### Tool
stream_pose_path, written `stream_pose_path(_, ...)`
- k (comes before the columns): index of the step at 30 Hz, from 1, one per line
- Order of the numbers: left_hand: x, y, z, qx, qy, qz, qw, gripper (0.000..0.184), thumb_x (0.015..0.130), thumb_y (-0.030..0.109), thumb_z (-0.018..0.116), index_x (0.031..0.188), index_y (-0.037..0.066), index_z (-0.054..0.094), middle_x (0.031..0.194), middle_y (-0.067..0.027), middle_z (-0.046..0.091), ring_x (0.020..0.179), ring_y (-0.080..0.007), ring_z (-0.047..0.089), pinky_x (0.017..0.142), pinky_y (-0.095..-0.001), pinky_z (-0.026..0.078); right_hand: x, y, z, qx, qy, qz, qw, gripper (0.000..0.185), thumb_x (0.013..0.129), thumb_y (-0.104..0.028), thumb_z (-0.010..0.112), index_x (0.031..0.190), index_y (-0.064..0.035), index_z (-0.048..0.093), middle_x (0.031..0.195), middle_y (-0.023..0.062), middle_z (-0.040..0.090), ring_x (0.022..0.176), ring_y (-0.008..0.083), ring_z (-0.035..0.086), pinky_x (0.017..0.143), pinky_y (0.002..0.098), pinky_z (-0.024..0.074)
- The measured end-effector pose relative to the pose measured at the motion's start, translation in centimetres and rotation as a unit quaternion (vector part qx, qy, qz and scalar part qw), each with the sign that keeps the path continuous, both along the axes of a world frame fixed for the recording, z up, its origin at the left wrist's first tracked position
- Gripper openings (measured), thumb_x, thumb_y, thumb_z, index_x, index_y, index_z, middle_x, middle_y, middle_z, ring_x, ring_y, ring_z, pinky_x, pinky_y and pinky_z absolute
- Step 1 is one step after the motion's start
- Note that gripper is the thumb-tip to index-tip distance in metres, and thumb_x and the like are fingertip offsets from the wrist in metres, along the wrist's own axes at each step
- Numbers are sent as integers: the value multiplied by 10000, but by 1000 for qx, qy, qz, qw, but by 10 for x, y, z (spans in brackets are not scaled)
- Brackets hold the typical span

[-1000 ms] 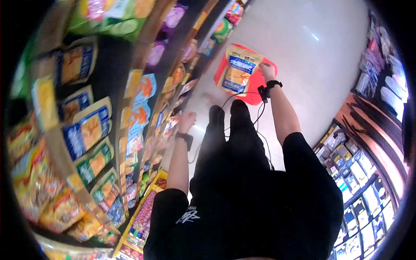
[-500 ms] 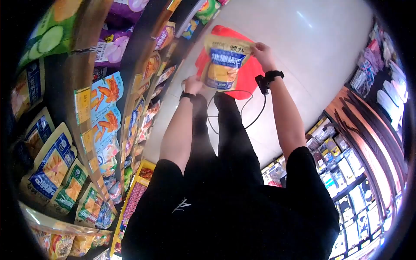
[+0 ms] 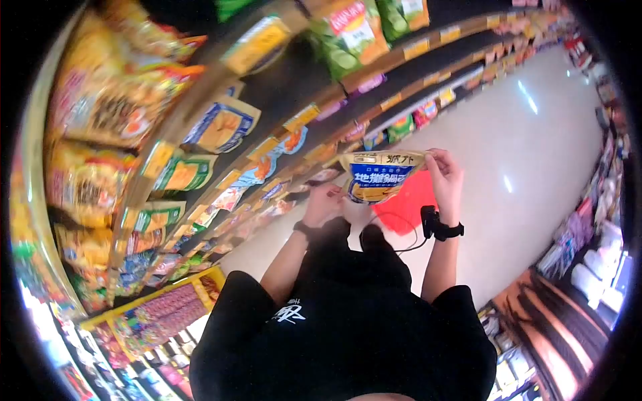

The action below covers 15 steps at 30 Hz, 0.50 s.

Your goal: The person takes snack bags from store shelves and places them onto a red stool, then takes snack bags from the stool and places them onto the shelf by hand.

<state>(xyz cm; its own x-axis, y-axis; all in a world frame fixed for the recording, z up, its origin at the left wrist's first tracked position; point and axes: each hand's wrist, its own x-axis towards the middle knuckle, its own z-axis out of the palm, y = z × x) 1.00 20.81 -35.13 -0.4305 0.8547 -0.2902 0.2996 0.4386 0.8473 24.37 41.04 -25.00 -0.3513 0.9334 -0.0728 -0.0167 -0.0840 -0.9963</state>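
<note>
A beige and blue snack bag point(image 3: 380, 178) with large printed characters is held up in front of me, its top edge tilted towards the camera. My right hand point(image 3: 446, 175) pinches its upper right corner and wears a black wrist strap with a small device. By the bag's lower left side is my left hand point(image 3: 324, 204), with its fingers bent and blurred; I cannot tell whether they grip the bag or only lie against it. Behind the bag, a red object point(image 3: 399, 208) is on the floor, partly hidden.
Shelves of bagged snacks rise along my left, with yellow price tags point(image 3: 257, 44) on their edges. A yellow-framed rack point(image 3: 217, 274) stands at lower left. Pale floor point(image 3: 515, 154) runs between these and shelves point(image 3: 588, 274) on the right. A thin cable point(image 3: 409, 248) hangs near my legs.
My view has swung towards the left shelves. The bag now tilts with its top towards me, and its lower part is foreshortened. My right hand still holds the corner.
</note>
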Motion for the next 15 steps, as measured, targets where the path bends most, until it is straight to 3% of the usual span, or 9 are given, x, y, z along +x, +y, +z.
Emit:
stream_pose_path(3,-19,-13,27,66,76,38,994,132,829,70,651,875,-52,636,752,-114,656,689,-180,678,606,-282,522,-33,-6,62,109,27,55,992,135,873,-13,595,993,43,625,830,37,655,729,99,628,693,234,497)
stream_pose_path(6,-18,-16,96,129,206,84,967,119,857,67,620,872,-50,635,740,-106,644,625,-175,653,574,-267,522,-70,1,102,176,38,108,978,138,884,-17,599,1008,38,627,862,42,653,752,103,631,690,229,507)
stream_pose_path(9,-38,-15,92,172,58,182,966,132,865,83,617,870,-48,631,727,-90,638,624,-169,652,540,-265,511,-119,6,131,227,48,108,967,152,883,-15,595,1019,48,625,855,58,667,741,111,650,666,221,507)
stream_pose_path(10,-48,-14,84,216,130,170,953,144,879,93,606,896,-49,620,722,-90,637,611,-164,651,521,-262,503,-136,7,141,272,13,98,957,157,885,-23,590,1019,50,625,840,67,676,737,121,662,649,219,505)
stream_pose_path(11,-53,-13,73,218,104,185,952,157,866,109,605,899,-43,629,702,-111,641,596,-172,652,525,-277,502,-148,3,152,228,33,113,967,159,889,-44,582,1010,48,629,819,64,678,739,127,667,643,212,501)
stream_pose_path(15,-61,-27,76,184,-24,181,966,187,849,133,597,909,-38,644,655,-141,654,565,-183,659,528,-307,498,-205,28,145,305,13,103,947,164,838,-64,605,958,40,645,802,86,685,715,139,666,647,237,507)
